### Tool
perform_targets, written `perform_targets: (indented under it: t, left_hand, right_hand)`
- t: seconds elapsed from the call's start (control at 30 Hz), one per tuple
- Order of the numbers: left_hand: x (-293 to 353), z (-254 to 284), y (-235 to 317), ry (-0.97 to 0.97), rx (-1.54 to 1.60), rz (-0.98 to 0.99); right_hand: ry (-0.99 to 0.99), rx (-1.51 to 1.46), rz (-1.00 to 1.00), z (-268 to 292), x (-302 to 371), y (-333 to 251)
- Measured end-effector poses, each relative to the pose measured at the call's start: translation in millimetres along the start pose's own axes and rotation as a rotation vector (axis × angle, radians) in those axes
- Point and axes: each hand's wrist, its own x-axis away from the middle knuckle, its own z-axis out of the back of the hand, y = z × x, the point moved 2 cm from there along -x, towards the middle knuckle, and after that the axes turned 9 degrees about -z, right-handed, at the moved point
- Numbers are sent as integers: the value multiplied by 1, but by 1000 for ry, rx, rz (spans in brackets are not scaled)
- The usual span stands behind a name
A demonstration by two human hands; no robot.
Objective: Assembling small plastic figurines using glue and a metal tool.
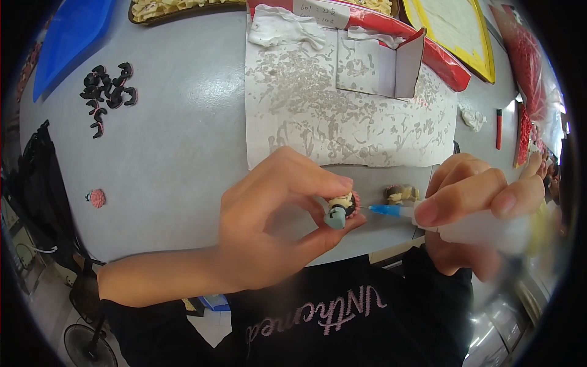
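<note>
Between the thumb and fingertips of my left hand (260,220) is a small painted figurine (338,211) with a grey-teal pointed part, cream and black middle, and a pink edge. My right hand (474,192) is closed around a translucent squeeze bottle (483,231), whose far end is blurred. The bottle's blue needle tip (386,210) points left, its thin needle at or very close to the figurine's pink side. Just behind the tip, another small cream and brown figurine (402,194) lies on the table, partly hidden by my right hand.
A stained white sheet (293,131) lies ahead, bearing an open carton (379,64) and crumpled tissue (284,27). Several black curved pieces (110,88) and a pink piece (98,199) are at left. A blue tray (70,43) and yellow-rimmed tray (483,58) stand farther back.
</note>
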Motion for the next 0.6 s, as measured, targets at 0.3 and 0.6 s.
perform_targets:
  t: [0.3,0.6]
  left_hand:
    - [-1,0,0,-9,-11,-3]
    - [-1,1,1,-14,-6,-10]
  right_hand:
    - [-45,-25,54,5,0,0]
    - [-92,-52,110,4,-3,3]
